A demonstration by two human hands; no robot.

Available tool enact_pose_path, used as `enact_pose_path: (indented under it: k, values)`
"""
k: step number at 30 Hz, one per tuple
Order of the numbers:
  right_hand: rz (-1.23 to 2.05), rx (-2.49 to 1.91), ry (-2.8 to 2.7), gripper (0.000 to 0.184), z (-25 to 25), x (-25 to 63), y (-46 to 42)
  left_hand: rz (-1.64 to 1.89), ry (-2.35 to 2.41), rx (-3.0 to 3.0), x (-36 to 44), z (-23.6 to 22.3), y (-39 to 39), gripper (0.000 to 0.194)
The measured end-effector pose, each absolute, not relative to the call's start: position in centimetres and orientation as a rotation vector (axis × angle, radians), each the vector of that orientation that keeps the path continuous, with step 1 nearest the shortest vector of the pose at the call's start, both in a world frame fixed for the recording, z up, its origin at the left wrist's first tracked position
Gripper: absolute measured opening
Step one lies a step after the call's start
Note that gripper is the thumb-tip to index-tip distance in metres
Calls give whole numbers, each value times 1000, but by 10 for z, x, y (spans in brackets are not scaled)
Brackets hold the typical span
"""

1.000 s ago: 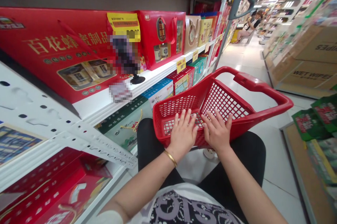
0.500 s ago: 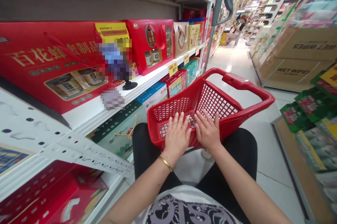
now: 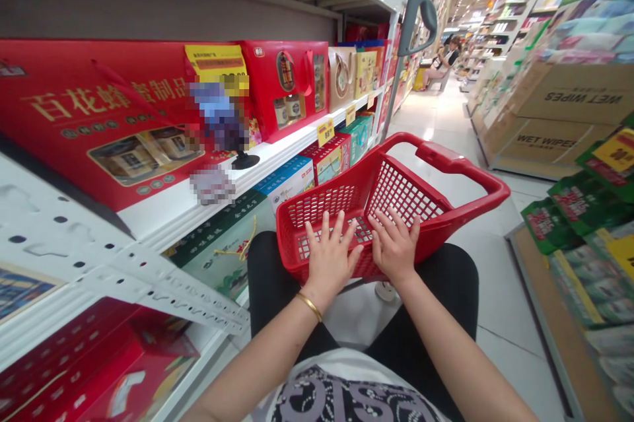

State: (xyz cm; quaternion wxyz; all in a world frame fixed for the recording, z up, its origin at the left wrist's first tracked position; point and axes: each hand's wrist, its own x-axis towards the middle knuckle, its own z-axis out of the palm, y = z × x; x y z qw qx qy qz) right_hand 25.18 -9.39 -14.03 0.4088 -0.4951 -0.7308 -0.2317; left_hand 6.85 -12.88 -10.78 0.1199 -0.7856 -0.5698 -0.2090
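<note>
A red plastic mesh shopping basket (image 3: 403,192) stands in front of me, its long red handle (image 3: 458,161) reaching to the right. My left hand (image 3: 331,253) lies flat on the basket's near side, fingers spread, with a gold bangle (image 3: 309,307) on the wrist. Beside it, my right hand (image 3: 395,247) rests the same way on the mesh. Neither hand closes around the rim or handle. Black trousers (image 3: 267,277) show below the basket.
On the left, shelves hold red gift boxes (image 3: 99,111) above a white perforated steel shelf bracket (image 3: 123,270). On the right stand WET WIPES cartons (image 3: 579,95) and green packets (image 3: 549,225). A seated person (image 3: 443,62) is far down the tiled aisle.
The view has swung slightly left and settled since the oldest frame. The basket and my hands stay in nearly the same place, with the fingers of my left hand spread a little wider.
</note>
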Motion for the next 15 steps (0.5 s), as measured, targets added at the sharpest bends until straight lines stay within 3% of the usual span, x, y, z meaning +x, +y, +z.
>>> enact_pose_path:
  k: [9, 15]
  values:
    - [-712, -1361, -1736, 35, -123, 316, -83, -643, -1622, -2325, 67, -109, -129, 51]
    - [-612, -1287, -1746, 35, -135, 271, -89, -658, -1608, -2337, 67, -112, -127, 52]
